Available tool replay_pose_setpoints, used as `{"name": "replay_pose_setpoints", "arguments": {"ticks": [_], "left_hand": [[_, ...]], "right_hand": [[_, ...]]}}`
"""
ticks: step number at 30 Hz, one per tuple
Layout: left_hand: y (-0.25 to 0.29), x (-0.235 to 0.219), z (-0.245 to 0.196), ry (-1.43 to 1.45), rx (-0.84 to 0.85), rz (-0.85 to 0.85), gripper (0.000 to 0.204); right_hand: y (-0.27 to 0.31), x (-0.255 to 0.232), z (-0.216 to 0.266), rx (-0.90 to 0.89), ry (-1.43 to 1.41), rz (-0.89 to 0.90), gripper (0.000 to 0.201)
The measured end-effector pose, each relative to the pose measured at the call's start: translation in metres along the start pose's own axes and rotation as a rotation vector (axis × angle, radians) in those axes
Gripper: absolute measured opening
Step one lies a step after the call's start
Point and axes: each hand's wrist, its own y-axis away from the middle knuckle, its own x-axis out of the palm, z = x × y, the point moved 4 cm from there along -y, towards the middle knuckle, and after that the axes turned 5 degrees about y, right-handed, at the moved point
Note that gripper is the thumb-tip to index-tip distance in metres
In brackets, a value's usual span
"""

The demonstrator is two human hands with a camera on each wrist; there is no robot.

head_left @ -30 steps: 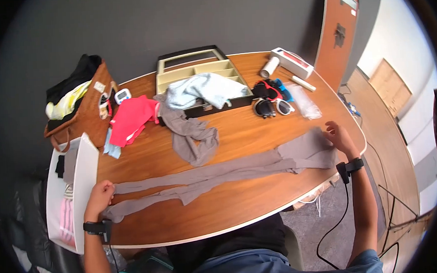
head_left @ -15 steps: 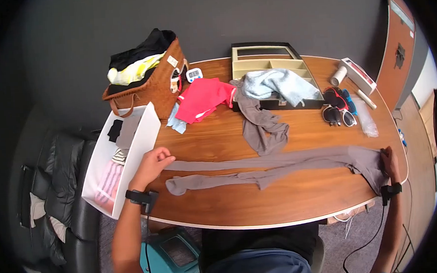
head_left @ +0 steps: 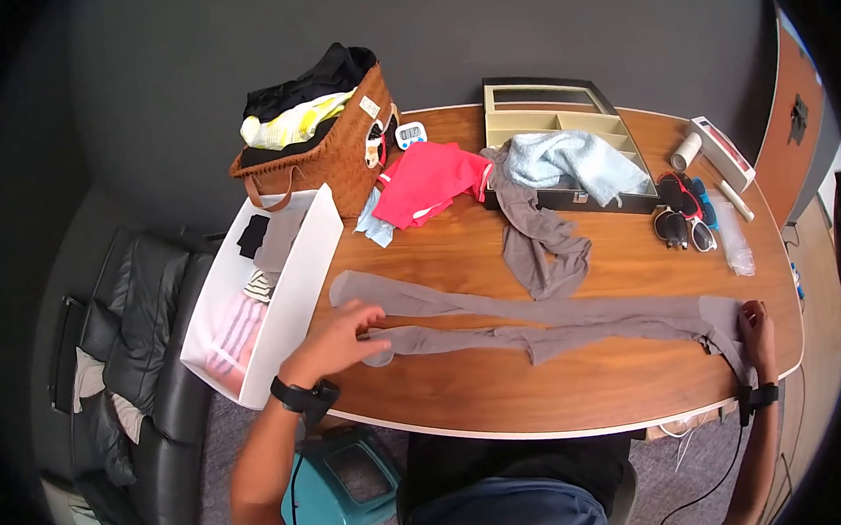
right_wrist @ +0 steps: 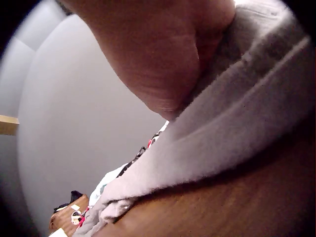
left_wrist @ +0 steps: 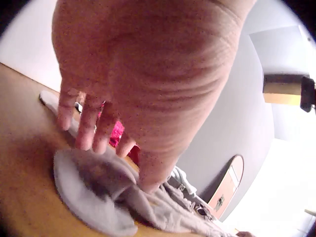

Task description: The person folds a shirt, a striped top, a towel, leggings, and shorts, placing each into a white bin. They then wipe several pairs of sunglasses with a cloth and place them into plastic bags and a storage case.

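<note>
A pair of grey tights [head_left: 623, 318] lies stretched lengthwise across the table, its two legs side by side and the feet at the left. My left hand [head_left: 339, 343] is over the foot of the nearer leg, its fingers spread and extended. In the left wrist view, the fingers of that hand [left_wrist: 140, 84] hang just above the grey foot [left_wrist: 94, 192], with the thumb tip at the fabric. My right hand [head_left: 758, 335] grips the tights at the waist end, fingers curled at the edge. In the right wrist view, grey fabric [right_wrist: 212, 133] rises off the wood beside that hand [right_wrist: 163, 54].
A white bin [head_left: 308, 302] with folded clothes stands at the left, near a brown basket [head_left: 330, 172] of clothing. Behind lie a red garment [head_left: 435, 181], another grey garment [head_left: 543, 247], a compartment box [head_left: 565, 199] under a pale blue cloth [head_left: 572, 159], and several sunglasses [head_left: 684, 211].
My left hand has gone from the farther leg's foot to the nearer one. The farther foot now lies spread out. My right hand has come onto the waist end. The head view has swung left.
</note>
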Motion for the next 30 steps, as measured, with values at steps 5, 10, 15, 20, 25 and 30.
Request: {"name": "replay_pose_setpoints", "arguments": {"ticks": [5,10,15,20,25,30], "left_hand": [[0.018,0.001,-0.001,-0.074,0.098,0.032,0.013],[0.036,-0.023,-0.003,-0.298,0.162,-0.191,0.013],[0.045,-0.01,0.007,-0.335,0.094,0.111,0.015],[-0.001,-0.021,0.019,-0.096,0.064,-0.184,0.017],[-0.047,-0.012,0.055,-0.316,0.238,-0.304,0.021],[-0.056,-0.025,0.051,-0.251,-0.027,-0.171,0.016]], "right_hand": [[0.009,-0.001,-0.007,0.056,-0.08,0.042,0.02],[0.017,-0.005,-0.008,0.039,-0.2,0.079,0.027],[0.024,-0.021,0.021,-0.014,-0.105,0.155,0.053],[0.023,-0.025,0.03,-0.045,-0.122,0.2,0.069],[0.023,-0.027,0.018,-0.031,-0.181,0.266,0.075],[0.023,-0.025,0.012,0.009,-0.201,0.302,0.069]]}}
